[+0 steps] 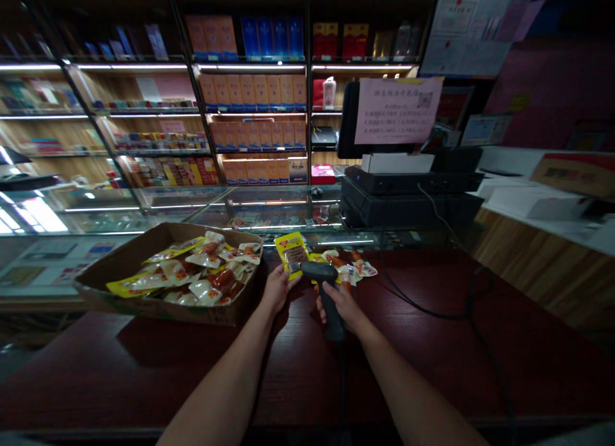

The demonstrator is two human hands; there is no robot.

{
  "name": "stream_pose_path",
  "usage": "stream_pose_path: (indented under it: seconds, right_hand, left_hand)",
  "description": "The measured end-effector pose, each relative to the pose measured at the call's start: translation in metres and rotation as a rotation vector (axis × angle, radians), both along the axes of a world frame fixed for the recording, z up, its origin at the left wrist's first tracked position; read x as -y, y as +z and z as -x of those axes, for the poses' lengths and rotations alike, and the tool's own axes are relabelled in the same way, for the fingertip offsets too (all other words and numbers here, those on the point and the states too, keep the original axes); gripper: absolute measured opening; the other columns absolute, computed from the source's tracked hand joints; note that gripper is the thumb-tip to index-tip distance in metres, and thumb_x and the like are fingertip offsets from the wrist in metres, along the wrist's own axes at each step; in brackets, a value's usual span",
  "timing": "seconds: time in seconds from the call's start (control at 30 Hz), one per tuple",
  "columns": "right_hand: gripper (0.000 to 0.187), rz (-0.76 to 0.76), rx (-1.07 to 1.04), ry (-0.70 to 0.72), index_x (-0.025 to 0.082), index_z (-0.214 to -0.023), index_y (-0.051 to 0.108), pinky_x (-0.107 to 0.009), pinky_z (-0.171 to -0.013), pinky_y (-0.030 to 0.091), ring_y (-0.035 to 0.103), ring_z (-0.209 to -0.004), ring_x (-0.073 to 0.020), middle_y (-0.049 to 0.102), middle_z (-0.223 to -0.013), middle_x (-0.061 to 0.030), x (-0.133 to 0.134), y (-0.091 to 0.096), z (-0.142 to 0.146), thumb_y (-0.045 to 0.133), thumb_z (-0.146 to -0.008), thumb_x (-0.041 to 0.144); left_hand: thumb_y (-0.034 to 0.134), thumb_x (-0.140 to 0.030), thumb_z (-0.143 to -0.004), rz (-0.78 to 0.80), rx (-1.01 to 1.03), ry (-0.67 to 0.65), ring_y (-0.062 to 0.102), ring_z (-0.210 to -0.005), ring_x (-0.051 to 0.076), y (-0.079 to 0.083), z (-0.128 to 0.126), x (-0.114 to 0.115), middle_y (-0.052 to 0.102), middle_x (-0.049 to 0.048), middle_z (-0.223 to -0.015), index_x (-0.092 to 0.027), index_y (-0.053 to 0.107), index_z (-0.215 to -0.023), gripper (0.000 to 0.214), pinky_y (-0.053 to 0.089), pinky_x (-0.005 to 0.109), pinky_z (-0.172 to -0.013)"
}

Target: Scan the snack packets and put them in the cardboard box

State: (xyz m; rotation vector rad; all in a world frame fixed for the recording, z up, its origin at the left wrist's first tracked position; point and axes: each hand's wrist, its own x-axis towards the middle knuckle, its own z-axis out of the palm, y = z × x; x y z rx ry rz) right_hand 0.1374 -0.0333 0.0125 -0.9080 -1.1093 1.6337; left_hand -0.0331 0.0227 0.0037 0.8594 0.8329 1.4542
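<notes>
Ref. landmark: handheld barcode scanner (327, 298), dark grey, held above dark red desk (144, 375).

R hand (342, 307): fingers closed round scanner grip, scanner head angled fwd and up. L hand (277, 289): raised just L of scanner, fingers at lower edge of yellow snack pkt (291, 254); pinch on pkt cannot be confirmed. Pkt sits just beyond and L of scanner head, apart from it.

L of scanner: cardboard tray (144, 257) on desk, filled w/ similar snack pkts (206, 273). Just R of scanner: loose pkts (354, 265) on desk. Further R: black cable (432, 311) on desk, cash register (408, 199). Beyond scanner: glass display case (269, 202), then shelves (254, 113) of boxed goods.
</notes>
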Motion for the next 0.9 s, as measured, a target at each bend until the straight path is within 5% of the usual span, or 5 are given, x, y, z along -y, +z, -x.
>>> stream_pose_path:
  seconds: [0.43,0.67,0.9]
  right_hand:
    - [0.048,-0.008,-0.034,-0.035,0.015,-0.088,0.051,-0.022,-0.033,0.044,0.051,-0.034,-0.0107,0.060,-0.050,0.0022,-0.003,0.001,0.000,0.059,-0.069,0.058]
    - [0.041,-0.074,-0.046,-0.009,0.017,-0.088,0.053,-0.022,-0.035,0.045,0.052,-0.035,-0.0098,0.060,-0.052,0.0026,-0.006,0.046,0.023,0.057,-0.072,0.054]
    - [0.043,-0.152,-0.041,0.091,0.016,-0.087,0.054,-0.022,-0.036,0.046,0.052,-0.036,-0.0097,0.059,-0.051,0.0033,-0.014,0.083,0.066,0.059,-0.071,0.055]
  left_hand:
    - [0.065,-0.019,-0.065,0.002,0.047,0.041,0.064,-0.085,0.020,0.001,0.003,0.001,0.065,0.0101,-0.096,-0.012,0.060,-0.092,0.029,0.052,0.038,-0.080]
    - [0.054,-0.014,-0.068,-0.130,0.128,0.269,0.062,-0.085,0.016,0.049,0.024,0.001,0.064,0.0060,-0.095,-0.015,0.058,-0.089,0.021,0.053,0.037,-0.079]
    - [0.051,-0.011,-0.065,-0.214,0.070,0.688,0.060,-0.076,0.013,0.098,0.106,-0.002,0.060,0.0013,-0.079,-0.015,0.053,-0.075,0.011,0.054,0.036,-0.074]
